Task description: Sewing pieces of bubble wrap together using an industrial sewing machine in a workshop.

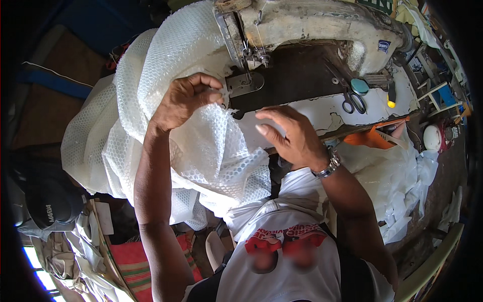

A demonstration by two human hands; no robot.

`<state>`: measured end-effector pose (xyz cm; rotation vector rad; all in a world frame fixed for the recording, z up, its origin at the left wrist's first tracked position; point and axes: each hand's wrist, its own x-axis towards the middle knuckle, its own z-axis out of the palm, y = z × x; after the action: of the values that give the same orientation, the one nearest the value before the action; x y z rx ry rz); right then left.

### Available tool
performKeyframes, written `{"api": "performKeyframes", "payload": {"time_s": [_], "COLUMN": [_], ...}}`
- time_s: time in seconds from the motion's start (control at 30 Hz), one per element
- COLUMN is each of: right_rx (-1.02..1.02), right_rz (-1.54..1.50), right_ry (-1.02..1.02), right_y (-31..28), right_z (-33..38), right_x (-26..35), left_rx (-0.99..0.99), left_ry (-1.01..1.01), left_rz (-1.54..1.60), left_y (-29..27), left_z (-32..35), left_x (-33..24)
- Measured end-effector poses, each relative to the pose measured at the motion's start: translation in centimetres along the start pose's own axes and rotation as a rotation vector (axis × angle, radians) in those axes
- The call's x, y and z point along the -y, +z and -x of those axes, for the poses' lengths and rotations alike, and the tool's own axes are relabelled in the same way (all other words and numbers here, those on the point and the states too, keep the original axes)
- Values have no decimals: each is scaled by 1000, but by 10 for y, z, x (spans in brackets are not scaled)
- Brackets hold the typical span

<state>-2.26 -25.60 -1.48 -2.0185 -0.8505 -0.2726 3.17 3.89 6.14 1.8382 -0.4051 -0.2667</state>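
A large bundle of white bubble wrap (171, 50) spills over the left of the sewing machine (302, 22) and down across my lap. My left hand (185, 99) is closed, fingers curled toward the thumb, on the upper edge of the bubble wrap just left of the needle plate (245, 83). What lies between its fingertips is partly hidden. To the right, my right hand (294, 133) is in the air near the table's front edge, thumb and forefinger apart and nothing between them. A metal-banded watch (329, 165) circles that wrist.
Black-handled scissors (353, 100) lie on the worn white tabletop (317, 113), beside a round teal object (359, 86) and a yellow-ended tool (391, 98). An orange item (370, 138) and crumpled whitish plastic sheeting (392, 181) are at right. A red striped cloth (132, 261) sits lower left.
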Motion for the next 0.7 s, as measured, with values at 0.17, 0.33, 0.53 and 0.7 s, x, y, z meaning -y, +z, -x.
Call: {"api": "performKeyframes", "payload": {"time_s": [0.17,0.33,0.53,0.7], "right_rx": [8,-31,-34,-36], "right_rz": [-437,-224,-163,-159], "right_ry": [262,199,257,359], "right_y": [37,55,47,27], "right_z": [-8,-5,22,41], "right_x": [22,33,35,32], "left_rx": [-27,-172,-217,-81], "left_ry": [62,59,-7,-121], "left_rz": [149,85,26,-327], "left_y": [3,9,12,17], "left_z": [-10,-19,-32,-39], "left_x": [-1,-1,-7,-19]}}
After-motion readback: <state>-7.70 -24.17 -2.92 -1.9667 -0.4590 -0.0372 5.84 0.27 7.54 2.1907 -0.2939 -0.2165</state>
